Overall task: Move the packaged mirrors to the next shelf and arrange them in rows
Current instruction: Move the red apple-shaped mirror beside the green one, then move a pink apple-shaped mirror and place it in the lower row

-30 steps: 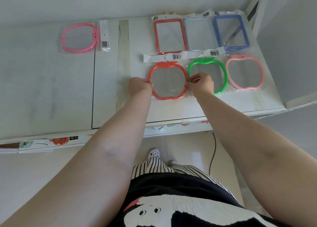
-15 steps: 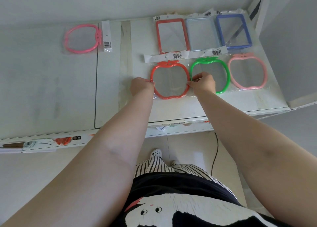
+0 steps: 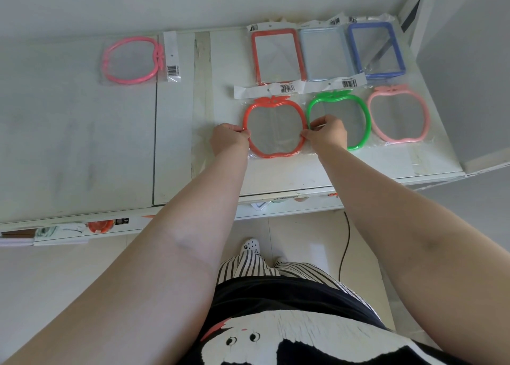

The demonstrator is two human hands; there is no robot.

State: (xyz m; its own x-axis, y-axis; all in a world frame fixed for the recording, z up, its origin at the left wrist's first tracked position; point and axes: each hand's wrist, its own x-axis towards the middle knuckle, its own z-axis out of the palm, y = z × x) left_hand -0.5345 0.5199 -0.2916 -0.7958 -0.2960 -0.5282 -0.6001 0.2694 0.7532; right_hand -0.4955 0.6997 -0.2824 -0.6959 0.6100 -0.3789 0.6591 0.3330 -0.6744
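Both hands, left (image 3: 229, 138) and right (image 3: 327, 135), pinch the sides of the red apple-shaped mirror (image 3: 274, 127) lying on the shelf (image 3: 276, 177). Just beside the right grip, the green apple-shaped mirror (image 3: 356, 108) could get nudged out of row.

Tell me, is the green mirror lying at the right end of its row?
No, the green mirror lies in the middle, with a pink mirror to its right.
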